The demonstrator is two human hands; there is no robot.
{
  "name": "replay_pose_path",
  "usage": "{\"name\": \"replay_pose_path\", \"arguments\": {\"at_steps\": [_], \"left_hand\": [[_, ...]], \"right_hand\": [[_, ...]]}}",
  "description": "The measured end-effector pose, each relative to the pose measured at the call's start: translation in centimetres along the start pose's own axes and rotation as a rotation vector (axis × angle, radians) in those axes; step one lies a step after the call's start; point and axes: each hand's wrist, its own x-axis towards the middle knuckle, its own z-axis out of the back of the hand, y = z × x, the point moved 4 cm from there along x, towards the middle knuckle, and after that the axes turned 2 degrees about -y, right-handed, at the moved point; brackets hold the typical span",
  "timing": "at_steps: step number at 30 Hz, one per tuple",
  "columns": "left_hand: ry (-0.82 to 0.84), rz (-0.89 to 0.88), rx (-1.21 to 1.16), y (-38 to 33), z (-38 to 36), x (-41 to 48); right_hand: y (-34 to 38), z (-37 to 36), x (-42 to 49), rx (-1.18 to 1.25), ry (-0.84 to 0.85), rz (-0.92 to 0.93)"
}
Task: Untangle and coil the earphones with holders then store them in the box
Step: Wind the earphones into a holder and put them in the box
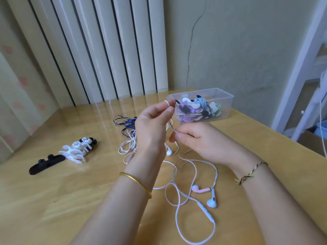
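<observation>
The step in hand looks like untangling. The person is working 1 thin white earphone cable free of the loose heap on the glossy wooden table, and it is not yet coiled.

The left hand is raised above the table. Its fingers are closed to a pinch on the cable, and a small loop stands up above the fingertips. The right hand is lower and just beside it. Its fingers are curled in, pinching the same cable further down, and a short run spans the 2 pinches.

Below them a white earbud lies on the table among more white cord, near a dark blue earphone tangle. A pink and pale-blue earphone set sprawls between the wrists.

The next move probably calls for drawing the cable clear of the heap. After that, 1 of the white and black plastic holders is needed, and these lie well apart to the left. The clear plastic box already holds coiled sets and sits just beyond the hands.
</observation>
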Motion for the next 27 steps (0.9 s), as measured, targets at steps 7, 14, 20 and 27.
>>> {"name": "replay_pose_path", "arguments": {"at_steps": [7,14,20,27], "left_hand": [[0.213,-0.240,0.541,0.0,-0.2,0.5],[0.443,0.047,0.585,-0.4,-0.9,-0.4],[0.509,0.264,0.300,-1.1,-1.7,-1.4],[0.123,0.377,-0.160,-1.2,-1.2,-0.7]], "right_hand": [[-0.3,2.5,-0.4,-0.226,-0.403,-0.077],[-0.3,3.3,-0.7,-0.332,-0.634,-0.085],[-1.8,3.1,-0.3,-0.081,-0.643,-0.111],[-0.6,0.9,0.1,0.003,-0.164,-0.056]]}}
